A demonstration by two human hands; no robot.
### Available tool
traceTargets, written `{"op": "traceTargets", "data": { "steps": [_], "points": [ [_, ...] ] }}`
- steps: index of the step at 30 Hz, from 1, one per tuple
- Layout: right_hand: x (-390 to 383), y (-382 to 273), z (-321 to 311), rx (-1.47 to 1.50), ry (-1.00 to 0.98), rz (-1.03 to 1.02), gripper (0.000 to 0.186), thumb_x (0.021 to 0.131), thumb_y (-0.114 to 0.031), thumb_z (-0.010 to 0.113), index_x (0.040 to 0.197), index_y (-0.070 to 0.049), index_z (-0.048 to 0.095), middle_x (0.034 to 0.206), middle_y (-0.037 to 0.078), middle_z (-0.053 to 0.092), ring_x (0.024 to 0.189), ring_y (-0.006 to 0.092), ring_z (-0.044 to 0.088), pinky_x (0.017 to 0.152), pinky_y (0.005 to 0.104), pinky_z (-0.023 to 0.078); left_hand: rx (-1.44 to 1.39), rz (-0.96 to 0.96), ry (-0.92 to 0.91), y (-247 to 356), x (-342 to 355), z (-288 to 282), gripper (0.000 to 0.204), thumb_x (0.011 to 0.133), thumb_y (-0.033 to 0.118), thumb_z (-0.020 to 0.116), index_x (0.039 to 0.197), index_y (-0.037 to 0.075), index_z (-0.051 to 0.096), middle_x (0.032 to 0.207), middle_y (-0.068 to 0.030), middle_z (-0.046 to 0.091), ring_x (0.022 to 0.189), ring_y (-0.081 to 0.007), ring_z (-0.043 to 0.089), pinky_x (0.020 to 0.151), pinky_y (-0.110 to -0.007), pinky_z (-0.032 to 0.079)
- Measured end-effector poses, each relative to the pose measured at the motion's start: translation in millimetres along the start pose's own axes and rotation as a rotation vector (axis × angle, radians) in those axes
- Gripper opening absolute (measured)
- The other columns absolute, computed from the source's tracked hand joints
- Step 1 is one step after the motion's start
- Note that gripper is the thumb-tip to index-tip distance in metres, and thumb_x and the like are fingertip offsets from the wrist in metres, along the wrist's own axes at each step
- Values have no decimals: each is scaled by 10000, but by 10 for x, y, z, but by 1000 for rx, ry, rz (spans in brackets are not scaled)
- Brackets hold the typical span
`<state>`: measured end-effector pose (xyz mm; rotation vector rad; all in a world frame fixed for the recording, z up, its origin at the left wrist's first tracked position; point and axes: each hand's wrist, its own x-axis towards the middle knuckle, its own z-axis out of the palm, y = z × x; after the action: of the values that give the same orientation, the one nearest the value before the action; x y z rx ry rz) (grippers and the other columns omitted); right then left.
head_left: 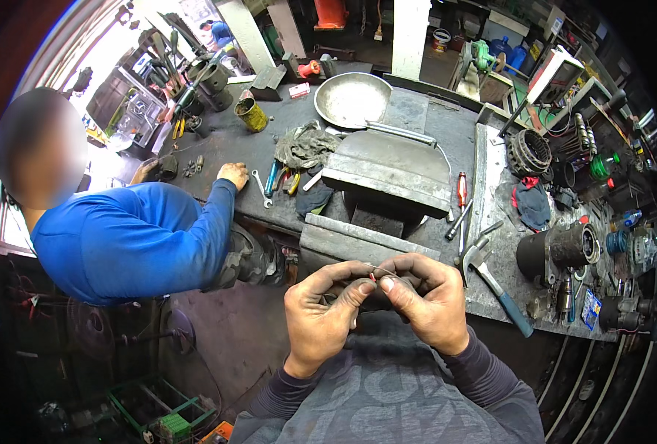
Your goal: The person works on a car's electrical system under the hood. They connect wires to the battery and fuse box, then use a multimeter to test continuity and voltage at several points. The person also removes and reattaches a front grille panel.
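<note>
Evidently, the left hand (319, 311) and right hand (437, 305) clamp their fingers (357, 292) on a thin, mostly hidden wire (379, 268).

White glare floods the upper left; the floor (232, 329) looks dim, edges bowed.

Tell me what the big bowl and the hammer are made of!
The bowl looks like dull metal: grey, stained, slightly shiny. The hammer seems steel where it gleams bare grey; its matte blue grip may be rubber or plastic.
</note>
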<state>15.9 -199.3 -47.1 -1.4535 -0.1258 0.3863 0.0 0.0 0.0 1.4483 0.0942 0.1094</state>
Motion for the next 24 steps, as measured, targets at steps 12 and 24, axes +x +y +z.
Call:
{"op": "traceTargets", "data": {
  "steps": [12,24],
  "points": [
    [95,-159,252,-216,99,-298,224,966,-53,736,1161,59,725,977,103,769,894,153,734,818,273,584,-135,-108,33,-46,66,34,265,963,73,775,1186,-65,740,846,-50,738,564,-20,535,481,-185,407],
    [185,-681,256,-425,119,-393,185,902,-28,735,1086,-12,722,829,134,758,681,230,770,610,312,585,-558,-319,-136,-391,190,-209,263,979,111,756,1148,-87,721,929,-153,768,500,-45,502,476,-207,387]
  ]
}}
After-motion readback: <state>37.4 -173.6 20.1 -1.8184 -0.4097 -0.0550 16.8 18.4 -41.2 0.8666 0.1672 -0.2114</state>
